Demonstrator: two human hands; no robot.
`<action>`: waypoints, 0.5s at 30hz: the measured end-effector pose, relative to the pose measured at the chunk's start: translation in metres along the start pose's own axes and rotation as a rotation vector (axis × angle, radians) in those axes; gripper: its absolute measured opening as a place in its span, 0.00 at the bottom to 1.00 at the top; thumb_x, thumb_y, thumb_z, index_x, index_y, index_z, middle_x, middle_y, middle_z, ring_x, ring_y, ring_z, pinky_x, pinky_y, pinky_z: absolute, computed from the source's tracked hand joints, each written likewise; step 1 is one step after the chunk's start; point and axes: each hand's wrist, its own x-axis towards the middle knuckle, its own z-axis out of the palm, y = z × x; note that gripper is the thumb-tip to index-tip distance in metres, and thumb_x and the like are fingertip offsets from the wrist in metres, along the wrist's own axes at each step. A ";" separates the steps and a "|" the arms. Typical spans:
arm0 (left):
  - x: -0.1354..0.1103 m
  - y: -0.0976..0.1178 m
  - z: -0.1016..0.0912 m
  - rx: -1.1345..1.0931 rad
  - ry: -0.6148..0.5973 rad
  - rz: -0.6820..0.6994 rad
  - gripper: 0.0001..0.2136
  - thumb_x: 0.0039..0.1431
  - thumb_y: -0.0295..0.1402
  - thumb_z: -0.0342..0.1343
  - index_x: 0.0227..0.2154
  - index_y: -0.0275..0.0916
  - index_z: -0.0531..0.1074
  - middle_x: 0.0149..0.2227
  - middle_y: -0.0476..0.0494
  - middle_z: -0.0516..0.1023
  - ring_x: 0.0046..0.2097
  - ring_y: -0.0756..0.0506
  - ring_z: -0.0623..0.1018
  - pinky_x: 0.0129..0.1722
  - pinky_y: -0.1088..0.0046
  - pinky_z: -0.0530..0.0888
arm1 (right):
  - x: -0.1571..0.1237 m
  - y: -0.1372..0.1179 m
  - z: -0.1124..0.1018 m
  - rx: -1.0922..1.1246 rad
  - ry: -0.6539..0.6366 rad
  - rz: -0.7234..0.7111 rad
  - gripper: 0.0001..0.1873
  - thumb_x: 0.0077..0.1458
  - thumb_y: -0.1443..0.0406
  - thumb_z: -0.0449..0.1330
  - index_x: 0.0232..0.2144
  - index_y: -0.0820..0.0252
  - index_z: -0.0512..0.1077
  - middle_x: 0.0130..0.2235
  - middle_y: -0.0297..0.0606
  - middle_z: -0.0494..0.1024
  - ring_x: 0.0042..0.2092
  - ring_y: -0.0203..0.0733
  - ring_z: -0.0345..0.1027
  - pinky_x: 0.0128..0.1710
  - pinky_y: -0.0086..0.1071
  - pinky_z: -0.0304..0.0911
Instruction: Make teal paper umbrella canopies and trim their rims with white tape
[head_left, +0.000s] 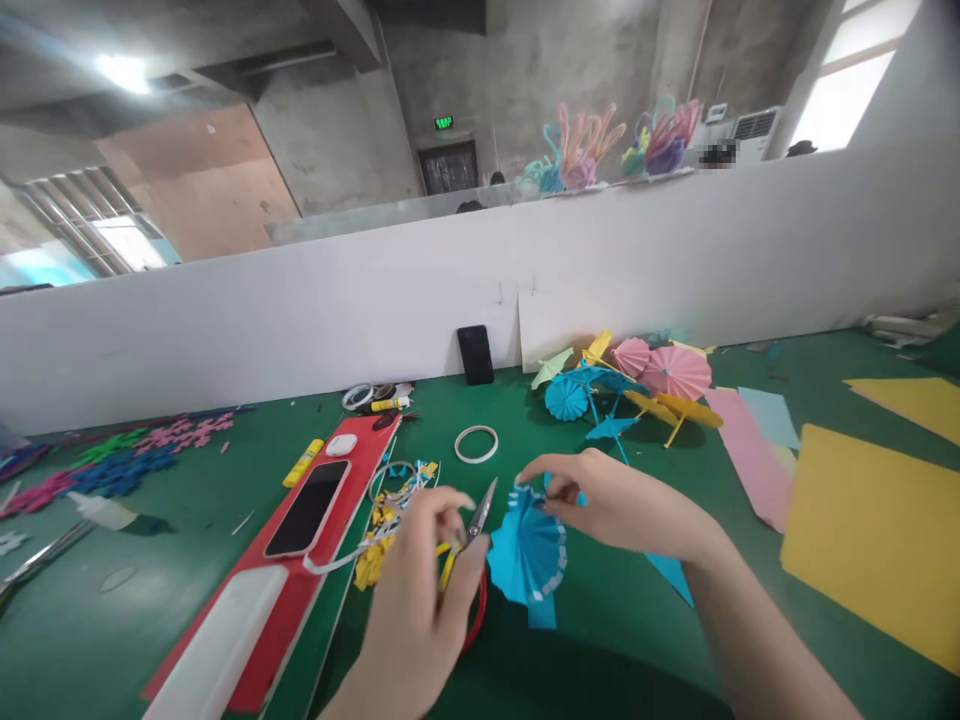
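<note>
My right hand (600,495) pinches the upper edge of a blue pleated paper fan (529,545), which has white tape pieces along its curved edge. To its left is my left hand (427,585), thumb and forefinger apart and fingers bent, with nothing seen held between them. Scissors (477,520) with red and yellow handles show behind this hand, partly covered by it; whether it touches them I cannot tell. Blue paper (671,575) lies under my right wrist. A blue strip (542,612) shows below the fan.
Beyond my hands are a white tape roll (476,444), paper parasols (649,385) and a black phone (475,355) against the white partition (337,320). Left are paper scraps (375,545), a red board (247,655), another phone (309,508) and a glue stick (304,463). Yellow sheets (877,540) lie right.
</note>
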 end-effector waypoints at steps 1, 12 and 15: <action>0.010 -0.007 0.008 -0.030 -0.076 -0.017 0.12 0.62 0.42 0.49 0.42 0.40 0.66 0.35 0.46 0.71 0.33 0.48 0.72 0.31 0.72 0.72 | 0.003 0.004 0.006 0.009 0.022 0.005 0.17 0.54 0.70 0.53 0.46 0.57 0.70 0.27 0.34 0.79 0.28 0.39 0.70 0.26 0.28 0.59; 0.041 -0.094 0.061 -0.275 -0.394 -0.167 0.14 0.59 0.42 0.48 0.24 0.39 0.64 0.21 0.54 0.61 0.24 0.50 0.65 0.24 0.77 0.62 | 0.010 0.064 0.071 0.304 0.101 0.157 0.22 0.54 0.67 0.55 0.53 0.56 0.61 0.27 0.33 0.78 0.29 0.39 0.72 0.29 0.29 0.64; 0.038 -0.097 0.067 -0.305 -0.376 -0.185 0.13 0.58 0.42 0.49 0.24 0.39 0.63 0.21 0.55 0.60 0.24 0.51 0.64 0.24 0.78 0.61 | 0.011 0.077 0.085 0.400 0.134 0.190 0.23 0.55 0.66 0.55 0.53 0.59 0.60 0.26 0.34 0.77 0.29 0.39 0.72 0.29 0.30 0.66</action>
